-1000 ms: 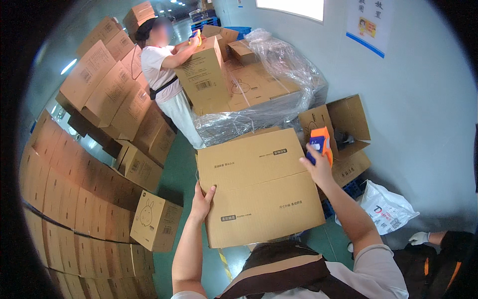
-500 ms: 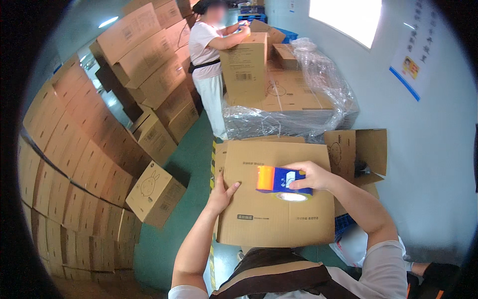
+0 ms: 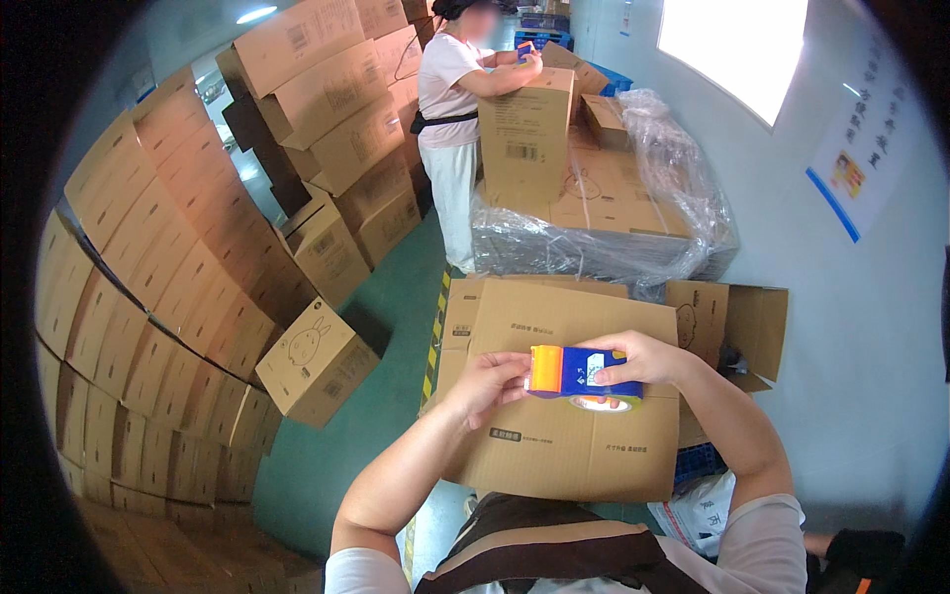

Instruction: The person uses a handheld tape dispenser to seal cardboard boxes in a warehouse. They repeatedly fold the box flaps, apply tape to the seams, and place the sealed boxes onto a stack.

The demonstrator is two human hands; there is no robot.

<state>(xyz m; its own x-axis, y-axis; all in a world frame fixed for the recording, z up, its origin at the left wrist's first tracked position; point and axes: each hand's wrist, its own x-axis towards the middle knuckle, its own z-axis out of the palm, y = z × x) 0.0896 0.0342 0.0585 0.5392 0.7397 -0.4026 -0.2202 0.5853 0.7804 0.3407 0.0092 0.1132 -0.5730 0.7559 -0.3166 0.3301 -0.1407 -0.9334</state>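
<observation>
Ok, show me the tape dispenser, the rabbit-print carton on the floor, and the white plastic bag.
Tape dispenser [image 3: 576,370]: head view, on its blue casing.
Rabbit-print carton [image 3: 309,356]: head view, on its printed front face.
White plastic bag [image 3: 704,517]: head view, on its visible middle.

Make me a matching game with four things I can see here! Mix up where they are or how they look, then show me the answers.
Things:
1. tape dispenser
2. left hand
3. poster
4. plastic wrap

Clues:
A. on the wall
B. shiny and see-through
C. held in the right hand
D. at the dispenser's orange end

Right pairs: 1-C, 2-D, 3-A, 4-B
</observation>
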